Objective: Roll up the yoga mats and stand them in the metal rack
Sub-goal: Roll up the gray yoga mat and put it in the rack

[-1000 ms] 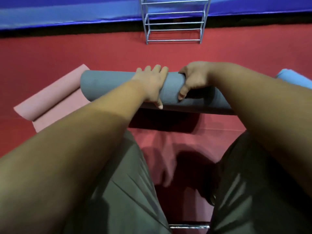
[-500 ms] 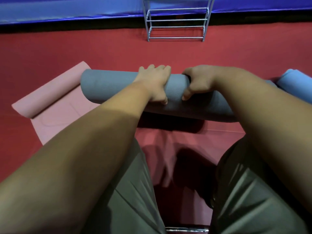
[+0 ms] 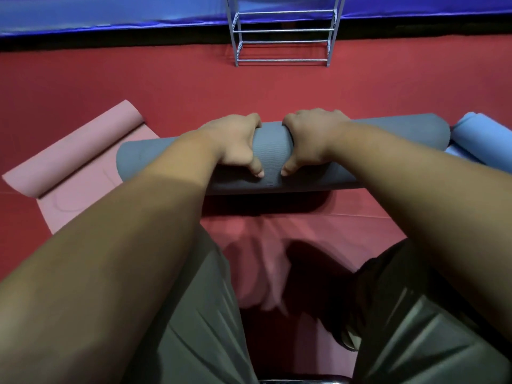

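Note:
A fully rolled grey yoga mat (image 3: 273,151) lies crosswise in front of me, lifted a little off the red floor with its shadow beneath. My left hand (image 3: 235,142) and my right hand (image 3: 310,139) grip it side by side near its middle, fingers curled over the top and thumbs underneath. A pink mat (image 3: 74,159), partly rolled, lies at the left. At the right edge sits a partly rolled light blue mat (image 3: 479,139). The metal rack (image 3: 282,31) stands against the far wall, with no mat in the part I see.
The red floor (image 3: 180,87) stretches between me and the rack. A blue padded wall (image 3: 110,15) runs along the back. My knees in grey trousers fill the lower frame. A metal bar (image 3: 302,380) shows at the bottom edge.
Both hands have closed tighter round the grey roll and moved nearer each other. The roll's right end has swung away from me, so it now slants the other way.

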### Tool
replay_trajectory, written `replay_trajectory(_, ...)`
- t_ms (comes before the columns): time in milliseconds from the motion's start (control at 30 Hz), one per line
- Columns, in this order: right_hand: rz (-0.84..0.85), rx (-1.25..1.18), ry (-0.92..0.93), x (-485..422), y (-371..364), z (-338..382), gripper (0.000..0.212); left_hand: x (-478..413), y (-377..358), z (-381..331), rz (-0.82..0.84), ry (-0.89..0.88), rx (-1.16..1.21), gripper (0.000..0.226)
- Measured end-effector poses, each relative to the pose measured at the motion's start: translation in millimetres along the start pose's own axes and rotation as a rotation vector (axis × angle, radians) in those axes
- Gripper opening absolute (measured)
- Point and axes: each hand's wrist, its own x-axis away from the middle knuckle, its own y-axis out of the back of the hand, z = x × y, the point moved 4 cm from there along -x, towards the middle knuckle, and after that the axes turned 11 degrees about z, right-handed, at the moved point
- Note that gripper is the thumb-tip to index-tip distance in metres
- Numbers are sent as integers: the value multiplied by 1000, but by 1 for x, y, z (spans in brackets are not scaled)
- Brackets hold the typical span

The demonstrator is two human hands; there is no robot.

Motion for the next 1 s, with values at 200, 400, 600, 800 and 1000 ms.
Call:
replay_trajectory(200,188,-174,55,-6,-7,-19,79,-10,-10,-15,56,-64,-174,131)
replay_trajectory(400,254,-251,69,-12,-6,-31,91,-22,-8,-21,-8,-65,-218,110)
replay_trajectory(600,255,-153,87,-21,-13,-18,134,-29,-6,-4,77,-14,-97,93)
replay_trajectory(800,134,-56,86,-27,-16,-12,115,-36,-11,-1,145,2,-15,114)
replay_trajectory(1000,213,-173,82,-34,-21,-31,75,-42,-23,-12,187,-14,-88,137)
